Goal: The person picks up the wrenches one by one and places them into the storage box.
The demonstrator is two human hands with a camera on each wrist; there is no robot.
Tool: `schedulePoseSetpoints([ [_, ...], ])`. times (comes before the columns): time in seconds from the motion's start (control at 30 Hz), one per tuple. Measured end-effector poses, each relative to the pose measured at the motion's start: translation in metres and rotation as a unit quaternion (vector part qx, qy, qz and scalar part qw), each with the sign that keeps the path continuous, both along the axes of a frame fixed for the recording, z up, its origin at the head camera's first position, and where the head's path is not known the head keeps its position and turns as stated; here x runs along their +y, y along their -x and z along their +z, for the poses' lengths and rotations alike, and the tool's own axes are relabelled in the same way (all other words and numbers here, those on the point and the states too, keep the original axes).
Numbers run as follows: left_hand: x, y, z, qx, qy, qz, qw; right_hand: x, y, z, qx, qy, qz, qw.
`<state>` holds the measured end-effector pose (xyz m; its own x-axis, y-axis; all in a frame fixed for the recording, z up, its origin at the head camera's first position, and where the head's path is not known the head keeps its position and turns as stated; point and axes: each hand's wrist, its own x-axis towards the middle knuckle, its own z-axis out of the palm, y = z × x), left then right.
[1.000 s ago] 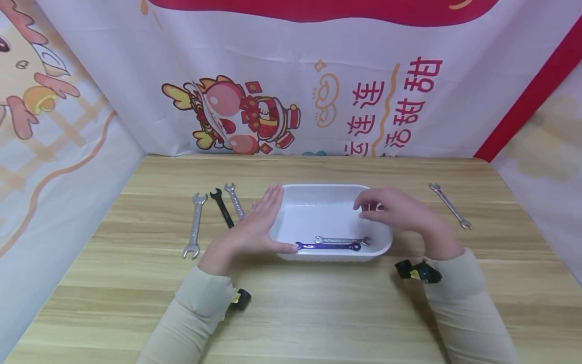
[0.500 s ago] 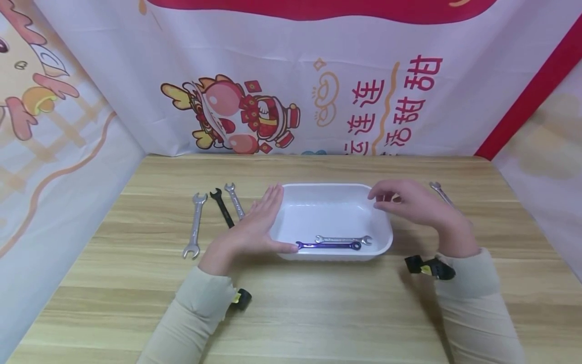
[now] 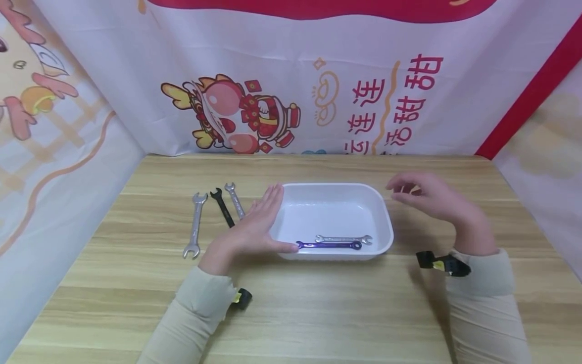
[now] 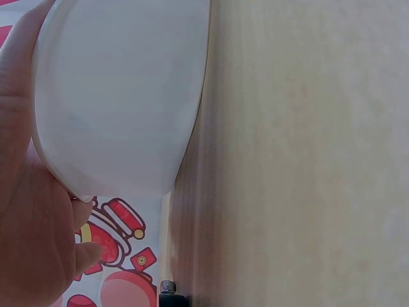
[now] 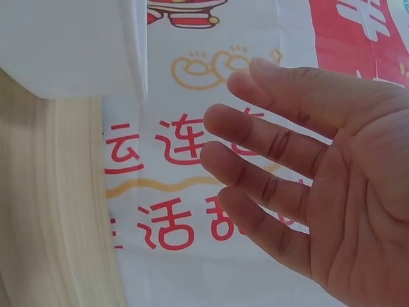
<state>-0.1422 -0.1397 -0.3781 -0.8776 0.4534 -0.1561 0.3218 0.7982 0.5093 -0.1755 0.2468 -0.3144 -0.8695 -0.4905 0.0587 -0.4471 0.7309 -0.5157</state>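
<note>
A white plastic tray sits on the table with a silver open-end wrench and a blue combination wrench lying near its front wall. My left hand rests against the tray's left end, fingers fairly straight along the left rim and thumb along the front rim. In the left wrist view this hand touches the tray's outer wall. Beyond the tray's right end, my right hand hovers above the table, holding nothing. Its fingers look loosely bent and spread in the right wrist view.
To the left lie a large silver wrench, a black wrench and a smaller silver wrench, the last two partly covered by the left hand. A printed cloth hangs behind the wooden table.
My right hand has moved from over the tray's right end to outside it, rightward and slightly back. It now hides the wrench seen there earlier. The left hand has not moved.
</note>
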Motion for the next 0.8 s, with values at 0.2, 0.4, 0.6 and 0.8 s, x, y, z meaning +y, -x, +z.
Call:
schedulePoseSetpoints([
  [0.2, 0.000, 0.000, 0.000, -0.001, 0.000, 0.000, 1.0000, 0.007, 0.002, -0.001, -0.003, 0.007, -0.009, 0.9999],
  [0.4, -0.001, 0.000, 0.001, -0.002, 0.004, -0.002, 1.0000, 0.019, 0.005, -0.003, -0.020, 0.000, -0.037, 0.9991],
  [0.6, -0.002, -0.001, 0.001, -0.002, 0.006, 0.004, 1.0000, 0.031, 0.009, -0.006, -0.028, -0.021, -0.058, 0.9977],
  [0.8, 0.000, -0.001, 0.000, 0.003, 0.004, 0.003, 1.0000, 0.043, 0.013, -0.010, -0.038, -0.047, -0.071, 0.9956],
])
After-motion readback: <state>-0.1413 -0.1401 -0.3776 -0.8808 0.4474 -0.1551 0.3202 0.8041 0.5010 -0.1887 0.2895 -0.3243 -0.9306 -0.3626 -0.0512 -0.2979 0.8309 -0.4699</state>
